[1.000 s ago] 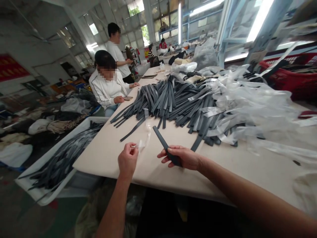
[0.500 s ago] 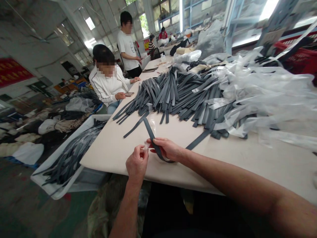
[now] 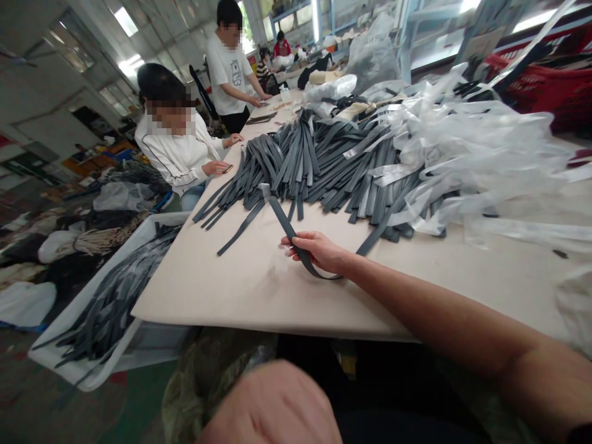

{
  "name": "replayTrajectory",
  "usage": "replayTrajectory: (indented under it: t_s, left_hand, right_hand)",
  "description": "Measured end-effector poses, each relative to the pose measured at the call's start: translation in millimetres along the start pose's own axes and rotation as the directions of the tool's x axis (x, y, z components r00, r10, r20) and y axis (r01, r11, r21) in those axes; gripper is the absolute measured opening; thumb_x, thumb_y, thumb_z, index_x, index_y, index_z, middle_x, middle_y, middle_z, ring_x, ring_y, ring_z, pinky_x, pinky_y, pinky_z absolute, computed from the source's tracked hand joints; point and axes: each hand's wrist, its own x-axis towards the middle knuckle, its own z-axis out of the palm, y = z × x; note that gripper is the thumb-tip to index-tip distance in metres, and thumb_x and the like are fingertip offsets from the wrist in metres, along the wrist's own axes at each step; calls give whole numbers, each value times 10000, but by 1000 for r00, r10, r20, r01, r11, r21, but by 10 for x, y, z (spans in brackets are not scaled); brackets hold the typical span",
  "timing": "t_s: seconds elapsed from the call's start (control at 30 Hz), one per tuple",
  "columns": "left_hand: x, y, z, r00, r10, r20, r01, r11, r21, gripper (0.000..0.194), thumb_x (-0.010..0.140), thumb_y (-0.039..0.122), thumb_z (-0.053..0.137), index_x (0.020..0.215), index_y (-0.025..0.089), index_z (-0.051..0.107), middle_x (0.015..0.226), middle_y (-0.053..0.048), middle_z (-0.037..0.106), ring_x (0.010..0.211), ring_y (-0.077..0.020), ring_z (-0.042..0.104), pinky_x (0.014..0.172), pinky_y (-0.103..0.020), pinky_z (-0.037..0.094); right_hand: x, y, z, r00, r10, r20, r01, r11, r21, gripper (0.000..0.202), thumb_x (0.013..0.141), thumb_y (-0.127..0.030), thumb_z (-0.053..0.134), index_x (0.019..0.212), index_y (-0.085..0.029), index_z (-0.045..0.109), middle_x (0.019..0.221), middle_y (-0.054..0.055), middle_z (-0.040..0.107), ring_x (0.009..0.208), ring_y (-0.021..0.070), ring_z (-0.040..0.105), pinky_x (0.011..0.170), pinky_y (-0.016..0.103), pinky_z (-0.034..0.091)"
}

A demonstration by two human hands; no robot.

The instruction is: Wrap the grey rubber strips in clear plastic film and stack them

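Head-worn view; forward and down; tilted

A pale-topped table spreads beneath and beyond the right hand; far ahead of it, blue metal framing, a lit tube and a bright window. Farther left rise greyish walls, while left of the blurred left hand lies green-and-grey floor

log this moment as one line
right hand: holds gray strap | left hand: near camera, blurred | strap pile: on table | film: partly over pile
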Motion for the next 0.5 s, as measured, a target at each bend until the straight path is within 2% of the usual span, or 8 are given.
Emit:
replayTrajectory:
  t_s: [0.03,0.1,0.13,0.2,0.27,0.33,0.43,0.5]
  left_hand:
    - [141,-58,-4,999,9,-46,-9,1000,-18,386,694,650,718,604,297,590,546,0,600,571,-202,631,518,-316,497]
    - [442,-205,14,971,10,-241,-30,996,-78,340,745,575,719,676,263,603,684,-13,668,666,-175,645,627,-300,525]
    - [577,-289,33,941,-20,-339,-25,991,-128,328,730,539,749,723,240,616,763,-22,693,709,-162,647,667,-286,525]
    - [768,-462,82,906,-149,-396,49,967,-250,400,650,508,819,834,195,652,889,-51,720,756,-154,649,680,-258,512]
    - [836,-617,138,921,-282,-269,191,928,-320,486,611,500,840,918,157,686,909,-76,733,760,-159,656,680,-250,506]
    - [815,-731,191,922,-354,-155,295,904,-311,425,658,485,810,881,135,713,832,-76,739,727,-156,658,705,-260,514]
    - [745,-807,231,905,-406,-128,360,890,-281,347,719,464,766,811,131,735,760,-69,739,659,-145,655,705,-268,526]
    - [724,-799,225,901,-423,-99,383,882,-276,380,723,476,757,883,132,747,766,-73,747,637,-149,660,696,-281,539]
  right_hand:
    - [-18,-18,8,1000,-12,21,12,1000,-17,120,864,-206,655,899,-125,736,918,77,743,670,90,656,604,171,528]
    - [-55,-63,28,997,-39,65,43,998,-53,151,843,-237,672,917,-124,740,835,56,734,618,84,634,553,166,497]
    - [-72,-84,38,995,-53,85,59,996,-74,170,832,-251,679,923,-121,741,792,46,725,589,80,618,529,165,479]
    - [-100,-117,57,990,-74,120,88,989,-117,201,810,-270,689,923,-112,742,713,28,703,543,76,588,494,166,447]
    - [-118,-129,69,986,-90,143,112,981,-160,219,797,-279,688,921,-106,738,660,12,681,520,74,569,481,168,428]
    - [-124,-126,73,982,-103,157,134,970,-202,233,795,-287,673,928,-104,733,639,2,666,518,76,564,478,171,420]
    - [-117,-109,66,978,-120,171,163,951,-263,243,799,-293,645,928,-103,725,651,2,664,521,76,561,469,173,409]
    - [-108,-99,62,975,-126,185,179,936,-303,242,802,-289,627,922,-102,722,652,0,660,521,76,563,461,174,403]
